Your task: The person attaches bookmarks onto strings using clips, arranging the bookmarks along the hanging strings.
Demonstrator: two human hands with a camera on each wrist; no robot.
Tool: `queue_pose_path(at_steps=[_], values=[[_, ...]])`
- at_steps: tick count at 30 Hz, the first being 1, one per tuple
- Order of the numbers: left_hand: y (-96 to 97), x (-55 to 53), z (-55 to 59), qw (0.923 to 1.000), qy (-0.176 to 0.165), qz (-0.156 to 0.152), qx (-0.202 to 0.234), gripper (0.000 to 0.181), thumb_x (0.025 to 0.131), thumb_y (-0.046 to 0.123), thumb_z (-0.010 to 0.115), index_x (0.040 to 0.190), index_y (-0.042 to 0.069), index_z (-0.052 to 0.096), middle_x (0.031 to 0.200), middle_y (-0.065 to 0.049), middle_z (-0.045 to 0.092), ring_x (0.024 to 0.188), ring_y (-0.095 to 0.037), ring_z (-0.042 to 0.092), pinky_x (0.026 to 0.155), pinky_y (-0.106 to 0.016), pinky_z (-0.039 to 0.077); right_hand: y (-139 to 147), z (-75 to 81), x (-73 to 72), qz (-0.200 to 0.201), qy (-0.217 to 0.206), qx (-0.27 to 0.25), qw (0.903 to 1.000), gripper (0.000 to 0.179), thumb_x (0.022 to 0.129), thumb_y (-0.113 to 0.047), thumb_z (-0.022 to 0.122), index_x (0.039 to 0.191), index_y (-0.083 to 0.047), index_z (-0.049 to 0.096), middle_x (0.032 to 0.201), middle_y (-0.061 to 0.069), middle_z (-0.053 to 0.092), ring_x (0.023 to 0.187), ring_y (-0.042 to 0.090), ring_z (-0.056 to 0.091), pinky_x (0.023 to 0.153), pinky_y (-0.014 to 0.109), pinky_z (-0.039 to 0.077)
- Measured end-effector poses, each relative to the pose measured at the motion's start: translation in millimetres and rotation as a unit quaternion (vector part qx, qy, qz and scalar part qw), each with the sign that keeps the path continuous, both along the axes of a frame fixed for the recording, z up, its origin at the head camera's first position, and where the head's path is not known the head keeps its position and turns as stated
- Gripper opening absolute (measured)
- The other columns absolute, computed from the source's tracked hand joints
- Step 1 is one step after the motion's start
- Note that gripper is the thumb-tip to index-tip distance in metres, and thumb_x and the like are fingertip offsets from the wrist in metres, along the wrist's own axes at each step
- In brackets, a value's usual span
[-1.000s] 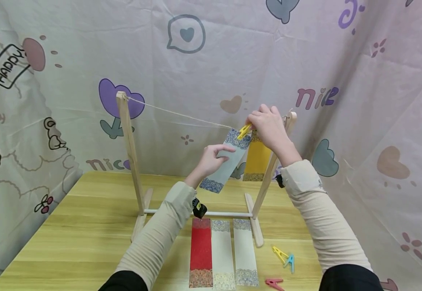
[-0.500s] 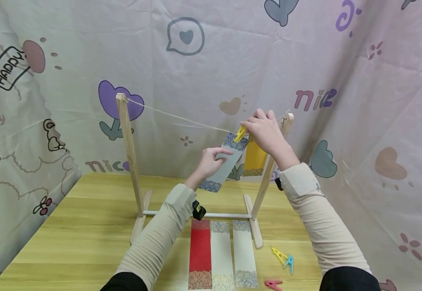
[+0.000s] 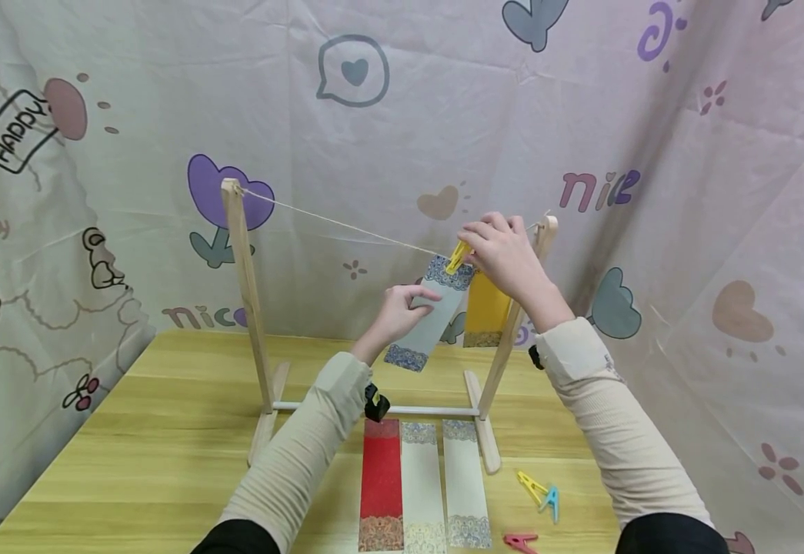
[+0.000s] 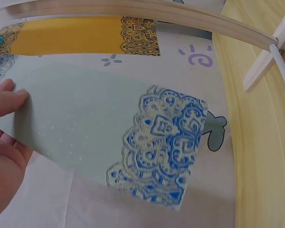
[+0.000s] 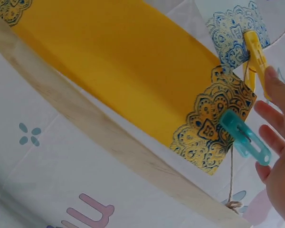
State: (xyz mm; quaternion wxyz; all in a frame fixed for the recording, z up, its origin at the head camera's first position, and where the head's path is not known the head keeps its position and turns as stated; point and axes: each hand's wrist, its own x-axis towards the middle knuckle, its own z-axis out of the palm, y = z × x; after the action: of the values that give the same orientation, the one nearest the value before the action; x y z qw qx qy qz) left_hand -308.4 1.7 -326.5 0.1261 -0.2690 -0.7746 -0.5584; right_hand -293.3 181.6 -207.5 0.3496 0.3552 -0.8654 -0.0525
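In the head view, my left hand point(image 3: 402, 312) pinches a pale blue paper strip point(image 3: 424, 332) with ornate blue ends between thumb and fingers. The strip slants, its patterned top up against the thin string point(image 3: 346, 223). My right hand point(image 3: 508, 250) holds a yellow clothespin point(image 3: 458, 257) whose jaws sit over that top edge; the right wrist view shows thumb and finger on the clothespin's point(image 5: 257, 57) tail. Beside it a golden-yellow strip point(image 5: 118, 57) hangs from the string, held by a teal clothespin point(image 5: 244, 135) near my right fingers.
The string spans a wooden frame with a left post point(image 3: 245, 285) and a right post point(image 3: 502, 362), joined low by a white rod point(image 3: 429, 409). On the table lie a red strip point(image 3: 381, 481), two whitish strips, and yellow, blue and pink clothespins point(image 3: 521, 542) at the right.
My right hand and the yellow clothespin have shifted slightly left and down, with the strip's top. The left hand keeps its pinch on the pale blue strip.
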Motion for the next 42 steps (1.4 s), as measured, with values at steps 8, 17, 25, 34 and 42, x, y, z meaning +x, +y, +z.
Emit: queue_pose_path(at_steps=[8, 17, 25, 34, 42], values=[[-3.2, 2.3, -1.2, 0.9994, -0.014, 0.005, 0.032, 0.018, 0.076, -0.008, 0.062, 0.091, -0.001, 0.068, 0.058, -0.004, 0.051, 0.047, -0.01, 0.04, 0.046, -0.018, 0.035, 3.5, -2.2, 2.1, 0.044, 0.063, -0.039, 0.9963, 0.035, 0.075, -0.017, 0.072, 0.107, -0.005, 0.063, 0.118, 0.015, 0.054, 0.111, 0.031, 0.041, 0.085, 0.046, 0.032], [-9.3, 3.0, -2.3, 0.9969, -0.02, 0.008, 0.076, 0.013, 0.072, -0.012, 0.063, 0.085, -0.008, 0.063, 0.088, -0.019, 0.065, 0.075, -0.025, 0.064, 0.067, -0.026, 0.051, 10.6, -9.0, 4.2, 0.089, 0.09, -0.084, 0.9883, 0.028, 0.075, -0.01, 0.071, 0.102, -0.004, 0.064, 0.116, 0.017, 0.054, 0.111, 0.033, 0.041, 0.085, 0.048, 0.031], [-16.2, 22.9, 7.6, 0.9978, -0.01, 0.009, 0.065, 0.022, 0.074, -0.011, 0.063, 0.096, -0.011, 0.058, 0.092, -0.024, 0.062, 0.081, -0.033, 0.061, 0.074, -0.037, 0.05, 19.7, -15.0, 9.7, 0.105, 0.113, -0.095, 0.9834, 0.033, 0.074, -0.01, 0.072, 0.105, -0.002, 0.064, 0.115, 0.02, 0.053, 0.109, 0.036, 0.042, 0.084, 0.049, 0.031], [-22.9, 34.6, 6.4, 0.9978, -0.013, 0.008, 0.065, 0.02, 0.076, -0.011, 0.061, 0.095, -0.016, 0.056, 0.093, -0.029, 0.06, 0.082, -0.039, 0.059, 0.074, -0.043, 0.049, 32.6, -27.7, 16.1, 0.111, 0.115, -0.102, 0.982, 0.033, 0.078, -0.009, 0.068, 0.109, -0.001, 0.061, 0.117, 0.019, 0.051, 0.11, 0.036, 0.04, 0.085, 0.05, 0.03], [-27.7, 36.5, -3.4, 0.998, -0.035, 0.013, 0.05, 0.018, 0.078, -0.01, 0.06, 0.095, -0.013, 0.058, 0.094, -0.027, 0.06, 0.083, -0.036, 0.06, 0.073, -0.036, 0.05, 42.3, -46.2, 17.0, 0.114, 0.111, -0.137, 0.9778, 0.033, 0.074, -0.007, 0.069, 0.105, 0.0, 0.062, 0.115, 0.018, 0.053, 0.108, 0.035, 0.042, 0.082, 0.05, 0.032]])
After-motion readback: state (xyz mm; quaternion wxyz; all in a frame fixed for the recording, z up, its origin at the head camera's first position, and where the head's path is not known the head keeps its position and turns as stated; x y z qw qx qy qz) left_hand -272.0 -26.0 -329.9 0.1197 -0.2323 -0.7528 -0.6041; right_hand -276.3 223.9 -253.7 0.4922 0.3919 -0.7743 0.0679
